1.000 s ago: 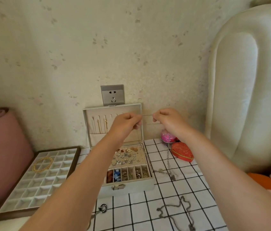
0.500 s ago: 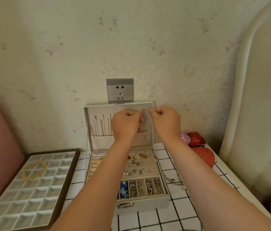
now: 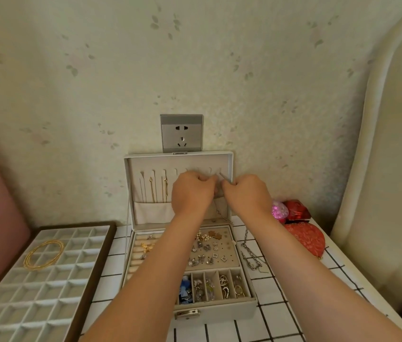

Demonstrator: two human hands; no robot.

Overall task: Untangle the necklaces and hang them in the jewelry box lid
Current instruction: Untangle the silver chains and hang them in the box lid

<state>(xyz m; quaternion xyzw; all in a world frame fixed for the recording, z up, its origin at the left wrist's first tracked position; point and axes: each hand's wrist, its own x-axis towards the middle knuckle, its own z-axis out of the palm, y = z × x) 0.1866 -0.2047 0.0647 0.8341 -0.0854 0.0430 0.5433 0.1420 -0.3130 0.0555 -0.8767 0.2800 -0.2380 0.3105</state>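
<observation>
The grey jewelry box stands open against the wall, its lid [image 3: 131, 183] upright with a row of hook slots. Two gold necklaces [image 3: 158, 190] hang from slots on the lid's left side. My left hand [image 3: 191, 192] and my right hand [image 3: 245, 195] are both raised in front of the lid's right slots, each pinching an end of a thin silver necklace [image 3: 224, 176]. Its chain [image 3: 247, 245] trails down past the lid and over the box's right edge onto the table. The slots behind my hands are hidden.
The box tray [image 3: 229, 261] holds several earrings and rings. A white compartment tray [image 3: 89, 245] with a gold bangle [image 3: 43, 254] lies at left. Red pouches [image 3: 305, 239] and a pink ball [image 3: 279, 212] sit at right. A socket [image 3: 181, 133] is above the lid.
Both hands have moved forward and closer together, up to the right slots of the lid, carrying the silver necklace. The view has come nearer to the box.
</observation>
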